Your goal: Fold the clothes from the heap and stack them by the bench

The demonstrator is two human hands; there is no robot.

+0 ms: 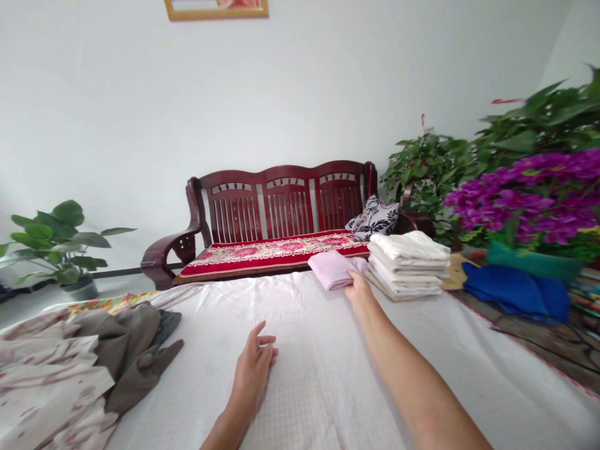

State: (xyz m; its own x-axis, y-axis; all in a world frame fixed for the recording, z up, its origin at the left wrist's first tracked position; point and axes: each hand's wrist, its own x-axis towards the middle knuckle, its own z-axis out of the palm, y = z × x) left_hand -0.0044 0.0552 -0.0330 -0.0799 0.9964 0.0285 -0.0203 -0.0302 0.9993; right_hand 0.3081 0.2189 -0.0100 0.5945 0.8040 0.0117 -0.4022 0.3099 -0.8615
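Note:
My right hand (359, 286) reaches to the far side of the table and grips the near right edge of a folded lavender garment (332, 270). That garment is beside a stack of folded white and cream clothes (407, 265), just to its left. Part of its right side is hidden by my fingers. My left hand (255, 359) hovers over or rests on the white tablecloth (300, 400), fingers loosely apart and nothing in them. To its left lies a rumpled heap with a grey-brown garment (124, 350) and a pale patterned garment (51, 387).
Beyond the table stands a dark red wooden bench (285, 200) with a patterned cushion (372, 217). On the right are a blue cloth (515, 290) and purple flowers (529, 194) in a green pot (534, 259). A leafy potted plant (60, 244) stands at the left.

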